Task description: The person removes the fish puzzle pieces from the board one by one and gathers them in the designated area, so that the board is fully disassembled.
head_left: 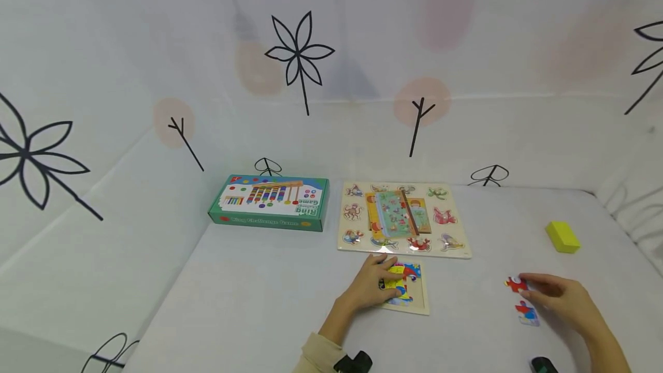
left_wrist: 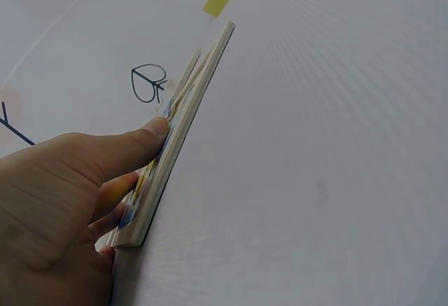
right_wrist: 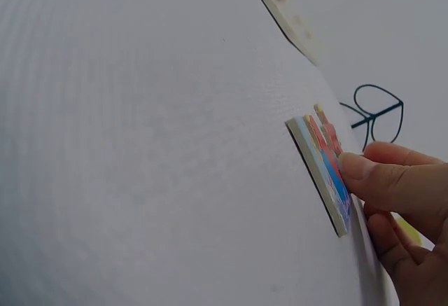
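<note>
My left hand [head_left: 369,284] rests on a small wooden jigsaw puzzle [head_left: 426,298], its fingers and thumb spread over the colourful pieces. The left wrist view shows the thumb touching the face of the puzzle board [left_wrist: 157,197] from low beside it. Off to the right, my right hand [head_left: 567,301] pinches a red puzzle piece [head_left: 515,284] between thumb and fingers. Just below it lies another puzzle piece [head_left: 527,314], red and blue, flat on the table. That blue and red piece [right_wrist: 320,169] appears edge-on in the right wrist view, partly overlapping the held one.
A larger animal puzzle board [head_left: 357,224] lies behind the small puzzle, with several colourful flat items [head_left: 396,214] stacked on it. A green game box [head_left: 269,223] stands at the back left. On the right is a yellow block [head_left: 562,237]. Patterned white walls enclose the table.
</note>
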Demonstrator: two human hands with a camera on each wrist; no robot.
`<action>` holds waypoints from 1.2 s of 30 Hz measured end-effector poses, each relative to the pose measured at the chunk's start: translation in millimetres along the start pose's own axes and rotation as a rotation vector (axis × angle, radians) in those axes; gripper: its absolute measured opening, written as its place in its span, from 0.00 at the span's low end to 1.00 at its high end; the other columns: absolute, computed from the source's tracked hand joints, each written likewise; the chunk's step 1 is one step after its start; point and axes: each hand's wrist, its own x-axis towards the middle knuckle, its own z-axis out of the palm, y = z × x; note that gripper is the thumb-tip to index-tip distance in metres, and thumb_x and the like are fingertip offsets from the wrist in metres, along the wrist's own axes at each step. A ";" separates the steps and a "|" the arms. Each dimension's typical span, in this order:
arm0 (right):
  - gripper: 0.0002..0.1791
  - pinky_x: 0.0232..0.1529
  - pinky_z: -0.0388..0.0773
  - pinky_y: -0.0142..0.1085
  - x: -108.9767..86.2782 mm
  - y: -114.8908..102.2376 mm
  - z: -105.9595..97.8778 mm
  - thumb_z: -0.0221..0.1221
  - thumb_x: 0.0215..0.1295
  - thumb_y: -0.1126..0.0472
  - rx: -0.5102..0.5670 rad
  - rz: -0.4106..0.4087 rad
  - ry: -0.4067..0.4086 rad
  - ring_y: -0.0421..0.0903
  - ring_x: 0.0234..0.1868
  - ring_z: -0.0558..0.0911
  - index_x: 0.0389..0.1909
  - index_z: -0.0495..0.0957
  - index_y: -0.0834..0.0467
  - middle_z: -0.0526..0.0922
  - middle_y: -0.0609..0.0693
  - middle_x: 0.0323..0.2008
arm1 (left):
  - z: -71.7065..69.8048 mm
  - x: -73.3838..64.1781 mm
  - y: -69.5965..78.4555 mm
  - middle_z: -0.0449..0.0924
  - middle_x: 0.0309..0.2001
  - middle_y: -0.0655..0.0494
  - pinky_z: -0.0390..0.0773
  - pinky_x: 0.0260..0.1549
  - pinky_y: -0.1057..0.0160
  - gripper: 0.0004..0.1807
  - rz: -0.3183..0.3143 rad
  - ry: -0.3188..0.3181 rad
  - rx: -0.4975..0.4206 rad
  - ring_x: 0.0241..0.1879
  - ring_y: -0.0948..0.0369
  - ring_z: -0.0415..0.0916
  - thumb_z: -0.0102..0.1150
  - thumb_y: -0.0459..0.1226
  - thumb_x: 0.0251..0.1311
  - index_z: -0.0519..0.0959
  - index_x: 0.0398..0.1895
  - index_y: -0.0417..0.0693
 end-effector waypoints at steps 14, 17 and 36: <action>0.28 0.29 0.69 0.17 -6.0 -1.5 0.3 0.64 0.58 0.52 -0.056 -0.022 0.027 0.12 0.31 0.60 0.51 0.76 0.69 0.84 0.55 0.42 | -0.4 0.0 1.7 0.69 0.64 0.56 0.53 0.68 0.52 0.18 -0.013 -0.002 -0.011 0.68 0.56 0.58 0.65 0.43 0.55 0.82 0.51 0.54; 0.26 0.28 0.68 0.17 -7.2 -2.7 0.5 0.64 0.59 0.53 -0.059 -0.027 0.029 0.11 0.32 0.60 0.51 0.76 0.70 0.83 0.58 0.42 | -0.3 -0.1 1.5 0.69 0.64 0.56 0.52 0.68 0.52 0.18 -0.014 -0.002 -0.013 0.68 0.56 0.58 0.65 0.43 0.55 0.82 0.51 0.53; 0.28 0.32 0.66 0.13 -14.1 6.7 5.4 0.65 0.58 0.56 0.087 -0.064 0.050 0.10 0.37 0.63 0.52 0.74 0.73 0.73 0.17 0.36 | 1.1 0.1 -0.2 0.68 0.65 0.57 0.53 0.68 0.52 0.19 -0.019 -0.006 -0.012 0.68 0.56 0.57 0.64 0.43 0.55 0.81 0.51 0.54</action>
